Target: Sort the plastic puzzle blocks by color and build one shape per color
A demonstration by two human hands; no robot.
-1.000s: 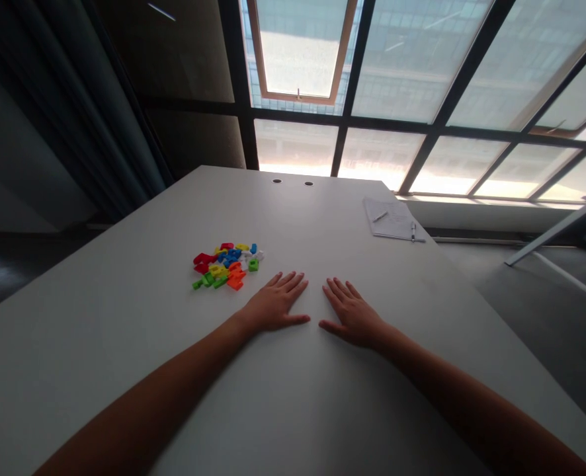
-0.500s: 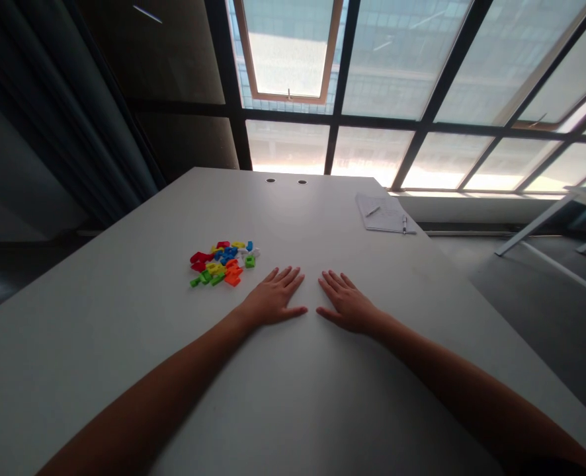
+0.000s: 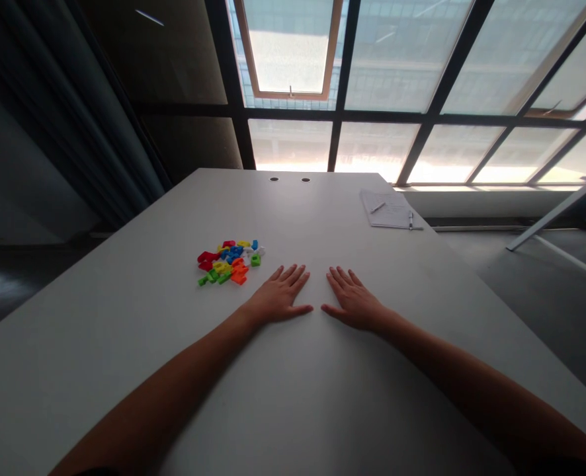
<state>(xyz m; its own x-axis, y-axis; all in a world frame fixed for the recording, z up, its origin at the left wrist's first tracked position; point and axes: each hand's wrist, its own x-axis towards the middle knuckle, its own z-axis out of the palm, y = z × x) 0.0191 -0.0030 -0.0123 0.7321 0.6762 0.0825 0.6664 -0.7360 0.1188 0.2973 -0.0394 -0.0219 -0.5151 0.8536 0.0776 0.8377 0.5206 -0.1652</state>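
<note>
- Left hand point(image 3: 278, 297) lies palm down on the white table point(image 3: 293, 218), spread wide, pinching nothing, just right of the pile!
- Right hand point(image 3: 355, 307) is spread flat and empty too, just beside the left!
- Colourful plastic pieces point(image 3: 228, 262) sit heaped left of both hands!
- Far right: sheets of paper point(image 3: 389, 208) with a pen point(image 3: 411, 219) on them!

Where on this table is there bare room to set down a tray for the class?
Bare table lies left of the coloured plastic pieces, and a patch runs between them and the papers, beyond the left hand and right hand. More lies right of the right hand, below the papers. The crowded spot is the heap of pieces, beside the left hand's fingers.
</note>
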